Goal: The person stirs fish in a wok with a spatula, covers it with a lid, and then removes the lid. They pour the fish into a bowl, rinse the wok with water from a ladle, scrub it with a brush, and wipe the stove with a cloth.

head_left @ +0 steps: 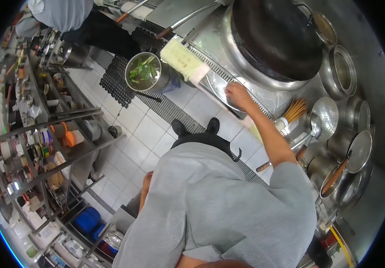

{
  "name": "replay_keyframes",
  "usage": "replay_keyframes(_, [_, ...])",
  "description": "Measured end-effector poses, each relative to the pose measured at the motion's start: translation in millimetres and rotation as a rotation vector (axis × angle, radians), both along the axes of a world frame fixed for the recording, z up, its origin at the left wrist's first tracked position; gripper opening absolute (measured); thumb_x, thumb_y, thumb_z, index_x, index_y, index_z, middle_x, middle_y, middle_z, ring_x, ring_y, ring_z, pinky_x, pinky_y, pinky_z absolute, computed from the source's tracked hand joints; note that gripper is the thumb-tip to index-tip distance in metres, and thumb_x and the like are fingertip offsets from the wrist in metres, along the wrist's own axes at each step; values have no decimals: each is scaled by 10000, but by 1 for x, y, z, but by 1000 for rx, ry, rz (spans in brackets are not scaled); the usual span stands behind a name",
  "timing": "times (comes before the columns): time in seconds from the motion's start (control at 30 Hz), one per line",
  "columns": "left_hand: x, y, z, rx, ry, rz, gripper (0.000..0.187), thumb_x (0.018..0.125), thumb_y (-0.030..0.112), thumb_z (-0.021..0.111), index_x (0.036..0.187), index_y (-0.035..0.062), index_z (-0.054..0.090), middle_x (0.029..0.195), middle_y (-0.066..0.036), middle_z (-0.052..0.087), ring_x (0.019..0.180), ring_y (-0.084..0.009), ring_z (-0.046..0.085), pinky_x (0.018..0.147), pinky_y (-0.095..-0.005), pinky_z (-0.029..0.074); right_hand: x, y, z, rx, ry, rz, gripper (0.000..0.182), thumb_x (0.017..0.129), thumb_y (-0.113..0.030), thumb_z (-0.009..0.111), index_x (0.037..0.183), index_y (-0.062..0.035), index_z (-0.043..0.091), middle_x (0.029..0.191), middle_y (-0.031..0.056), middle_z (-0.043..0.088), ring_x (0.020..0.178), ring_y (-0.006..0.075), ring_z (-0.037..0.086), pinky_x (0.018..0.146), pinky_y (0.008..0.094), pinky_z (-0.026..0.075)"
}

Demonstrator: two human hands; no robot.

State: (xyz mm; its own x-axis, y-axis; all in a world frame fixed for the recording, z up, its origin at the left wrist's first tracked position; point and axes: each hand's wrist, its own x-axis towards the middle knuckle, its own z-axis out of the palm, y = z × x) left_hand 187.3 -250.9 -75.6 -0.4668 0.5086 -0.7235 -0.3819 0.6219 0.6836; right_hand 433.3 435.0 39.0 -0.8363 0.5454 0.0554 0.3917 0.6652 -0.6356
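My right arm reaches out over the front edge of the steel stove. There my right hand is closed, its fingers curled in. Whatever it may hold is hidden. Beside the fingers shows the curved rim of a shiny round metal piece, perhaps a lid or pan. A folded pale green cloth lies on the stove edge a little further left. My left hand hangs low at my left side, partly covered by my grey shirt, and its fingers cannot be made out.
A large dark wok sits on the stove. A pot of water and greens stands by a black mat. A bamboo brush, skimmer and pots line the right; cluttered shelves fill the left. Another person stands at upper left.
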Motion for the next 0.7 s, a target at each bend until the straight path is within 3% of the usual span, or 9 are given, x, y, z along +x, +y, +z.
replay_keyframes(0.17, [-10, 19, 29, -119, 123, -136, 300, 941, 55, 583, 1225, -39, 582, 1041, -140, 700, 979, -183, 651, 850, -294, 523, -89, 36, -8, -42, 78, -86, 24, 760, -46, 617, 775, -28, 617, 838, 176, 629, 871, 364, 612, 782, 426, 484])
replay_keyframes(0.27, [-15, 72, 95, -258, 239, -209, 299, 940, 74, 582, 1223, -21, 595, 1014, -129, 703, 923, -164, 643, 818, -281, 516, -97, 39, -13, -36, 91, -79, 53, 762, -69, 616, 786, -24, 630, 827, 194, 638, 841, 373, 626, 750, 425, 486])
replay_keyframes(0.33, [-13, 105, 127, -319, 276, -205, 299, 939, 87, 581, 1221, -9, 603, 996, -122, 706, 886, -151, 638, 797, -273, 511, -69, 36, -16, -33, 20, -13, 66, 762, -88, 627, 796, -32, 639, 824, 189, 641, 836, 370, 628, 744, 426, 486])
replay_keyframes(0.47, [-30, 103, 101, -230, 223, -234, 296, 929, 91, 598, 1210, 1, 618, 988, -117, 702, 845, -128, 623, 765, -257, 498, 25, 14, -3, -89, -149, 149, 74, 766, -119, 632, 806, -74, 677, 868, 161, 666, 861, 341, 641, 741, 430, 492])
replay_keyframes(0.53, [-44, 88, 65, -222, 47, -106, 291, 918, 72, 609, 1199, -5, 624, 984, -112, 701, 865, -131, 629, 770, -258, 505, 73, 14, 8, -59, -219, 230, 78, 775, -122, 623, 801, -82, 685, 883, 151, 670, 870, 325, 644, 744, 433, 495])
replay_keyframes(0.6, [-51, 103, 60, -208, -86, -39, 291, 918, 71, 610, 1197, -8, 624, 980, -109, 701, 878, -133, 633, 773, -259, 510, 112, 20, 24, 190, -347, 216, 70, 797, -83, 582, 753, -52, 626, 874, 114, 632, 879, 339, 596, 786, 442, 472])
replay_keyframes(0.63, [-53, 108, 61, -160, 206, -348, 318, 924, 122, 600, 1221, 9, 607, 1009, -96, 692, 894, -155, 647, 763, -283, 525, 136, 25, 26, 334, -500, 89, 75, 800, -82, 575, 764, -50, 632, 891, 119, 633, 891, 335, 601, 795, 435, 475])
replay_keyframes(0.67, [-55, 123, 71, -205, 200, -341, 328, 922, 139, 597, 1227, 20, 602, 1022, -91, 688, 893, -162, 649, 753, -292, 527, 152, 34, 28, 484, -644, -39, 82, 802, -81, 569, 776, -47, 638, 909, 124, 635, 903, 331, 605, 803, 429, 479])
replay_keyframes(0.7, [-52, 147, 95, -248, 197, -323, 337, 921, 156, 593, 1233, 30, 598, 1035, -86, 683, 893, -168, 651, 744, -301, 528, 153, 40, 39, 448, -579, -139, 81, 809, -80, 580, 796, -49, 653, 908, 131, 644, 906, 327, 619, 801, 418, 489])
